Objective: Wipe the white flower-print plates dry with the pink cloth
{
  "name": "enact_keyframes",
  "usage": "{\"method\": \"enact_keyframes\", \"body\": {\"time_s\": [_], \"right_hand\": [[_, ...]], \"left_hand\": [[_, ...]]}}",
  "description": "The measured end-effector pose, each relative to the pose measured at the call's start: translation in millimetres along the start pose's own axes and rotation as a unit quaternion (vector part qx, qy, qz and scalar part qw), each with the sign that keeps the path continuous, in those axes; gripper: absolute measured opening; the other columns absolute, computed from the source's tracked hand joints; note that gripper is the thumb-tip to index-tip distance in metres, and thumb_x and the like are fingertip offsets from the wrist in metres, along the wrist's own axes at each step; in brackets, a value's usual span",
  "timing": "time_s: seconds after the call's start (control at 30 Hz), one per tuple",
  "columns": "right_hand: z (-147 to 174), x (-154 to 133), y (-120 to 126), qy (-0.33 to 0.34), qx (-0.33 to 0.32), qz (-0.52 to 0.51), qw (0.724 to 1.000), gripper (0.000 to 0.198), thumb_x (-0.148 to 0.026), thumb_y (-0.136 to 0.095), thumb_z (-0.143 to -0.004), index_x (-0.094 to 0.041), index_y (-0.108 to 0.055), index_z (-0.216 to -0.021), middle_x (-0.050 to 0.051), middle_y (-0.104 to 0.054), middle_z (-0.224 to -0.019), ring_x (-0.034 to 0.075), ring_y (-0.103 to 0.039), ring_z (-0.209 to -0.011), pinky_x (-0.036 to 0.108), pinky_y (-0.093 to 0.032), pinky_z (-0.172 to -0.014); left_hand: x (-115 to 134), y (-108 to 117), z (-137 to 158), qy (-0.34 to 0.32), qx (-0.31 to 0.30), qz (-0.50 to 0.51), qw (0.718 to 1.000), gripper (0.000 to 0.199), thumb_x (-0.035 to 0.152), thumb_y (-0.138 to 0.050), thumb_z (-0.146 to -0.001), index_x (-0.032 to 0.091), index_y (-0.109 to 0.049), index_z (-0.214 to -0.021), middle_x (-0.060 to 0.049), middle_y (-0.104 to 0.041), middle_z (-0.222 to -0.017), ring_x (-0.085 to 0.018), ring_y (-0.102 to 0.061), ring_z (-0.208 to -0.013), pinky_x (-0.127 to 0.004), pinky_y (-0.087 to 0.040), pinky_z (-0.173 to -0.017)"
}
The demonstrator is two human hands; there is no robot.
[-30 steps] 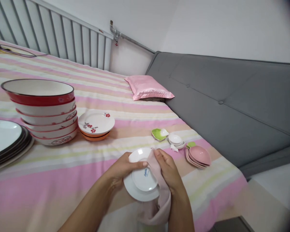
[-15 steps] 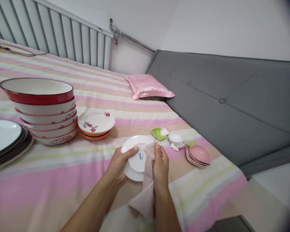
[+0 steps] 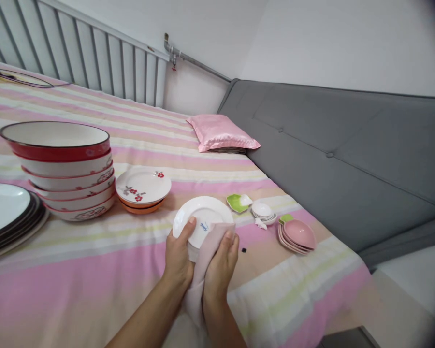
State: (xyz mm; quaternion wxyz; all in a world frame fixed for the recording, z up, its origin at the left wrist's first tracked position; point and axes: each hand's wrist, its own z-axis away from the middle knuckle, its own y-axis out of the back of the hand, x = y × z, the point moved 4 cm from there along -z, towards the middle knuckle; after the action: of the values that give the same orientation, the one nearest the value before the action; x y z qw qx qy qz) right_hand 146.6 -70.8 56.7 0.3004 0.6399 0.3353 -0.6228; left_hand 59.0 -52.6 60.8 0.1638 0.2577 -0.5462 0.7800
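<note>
A white plate [image 3: 188,212] is tilted toward me above the bed, its underside with a small blue mark facing up. My left hand [image 3: 180,256] grips its left lower edge, thumb pressed on the surface. Between my right hand [image 3: 221,263] and the plate's right side lies a pale pink cloth [image 3: 206,249], which hangs down between my wrists. My right fingers are closed around the cloth and the plate's rim. Beyond the plate lie a green leaf-shaped dish [image 3: 236,203], small white dishes [image 3: 262,210] and stacked pink dishes [image 3: 300,234].
To the left stand a tall stack of red-rimmed bowls [image 3: 76,183], dark-edged plates [image 3: 10,212] and a flowered plate [image 3: 144,186] on orange ones. A pink pillow [image 3: 224,133] rests against the grey headboard [image 3: 311,130]. A small black object [image 3: 244,250] lies on the striped sheet.
My right hand has moved left and down across the plate with the cloth, closer to my left hand. The plate has shifted slightly left, and the small black object is now visible.
</note>
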Motion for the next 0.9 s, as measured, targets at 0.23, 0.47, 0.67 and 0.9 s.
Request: {"method": "enact_keyframes", "body": {"time_s": [0.23, 0.47, 0.67, 0.9], "right_hand": [[-27, -22, 19, 0.017, -0.032, -0.066, 0.997, 0.045, -0.053, -0.039, -0.086, -0.015, -0.059, -0.099, 0.009, -0.068, -0.091, 0.020, -0.063, -0.088, 0.029, -0.048, -0.074], [-56, -26, 35, -0.051, -0.247, -0.090, 0.964, 0.039, -0.051, -0.060, -0.076, -0.014, -0.065, -0.085, 0.004, -0.068, -0.077, 0.018, -0.061, -0.070, 0.027, -0.046, -0.062], [-48, -18, 26, -0.113, -0.374, -0.078, 0.917, 0.037, -0.051, -0.062, -0.076, -0.015, -0.064, -0.087, 0.003, -0.066, -0.073, 0.017, -0.060, -0.067, 0.026, -0.045, -0.060], [-50, -19, 20, -0.036, -0.265, -0.027, 0.963, 0.042, -0.054, -0.059, -0.076, -0.014, -0.063, -0.089, 0.003, -0.067, -0.080, 0.019, -0.061, -0.079, 0.027, -0.046, -0.069]], "left_hand": [[1, -7, 5, 0.053, -0.103, -0.005, 0.993, 0.037, 0.034, -0.075, -0.066, 0.014, -0.069, -0.096, -0.005, -0.074, -0.083, -0.022, -0.068, -0.080, -0.027, -0.052, -0.070], [9, -6, 2, 0.140, -0.175, -0.097, 0.970, 0.035, 0.037, -0.074, -0.067, 0.014, -0.071, -0.093, -0.008, -0.074, -0.081, -0.021, -0.068, -0.075, -0.026, -0.051, -0.064], [0, -4, 6, 0.213, -0.228, -0.173, 0.934, 0.031, 0.016, -0.077, -0.063, 0.008, -0.070, -0.092, -0.012, -0.073, -0.074, -0.018, -0.066, -0.061, -0.028, -0.052, -0.061], [-3, 0, -5, 0.159, -0.164, -0.101, 0.968, 0.025, 0.013, -0.076, -0.063, 0.007, -0.068, -0.087, -0.012, -0.073, -0.073, -0.020, -0.067, -0.063, -0.031, -0.054, -0.064]]}}
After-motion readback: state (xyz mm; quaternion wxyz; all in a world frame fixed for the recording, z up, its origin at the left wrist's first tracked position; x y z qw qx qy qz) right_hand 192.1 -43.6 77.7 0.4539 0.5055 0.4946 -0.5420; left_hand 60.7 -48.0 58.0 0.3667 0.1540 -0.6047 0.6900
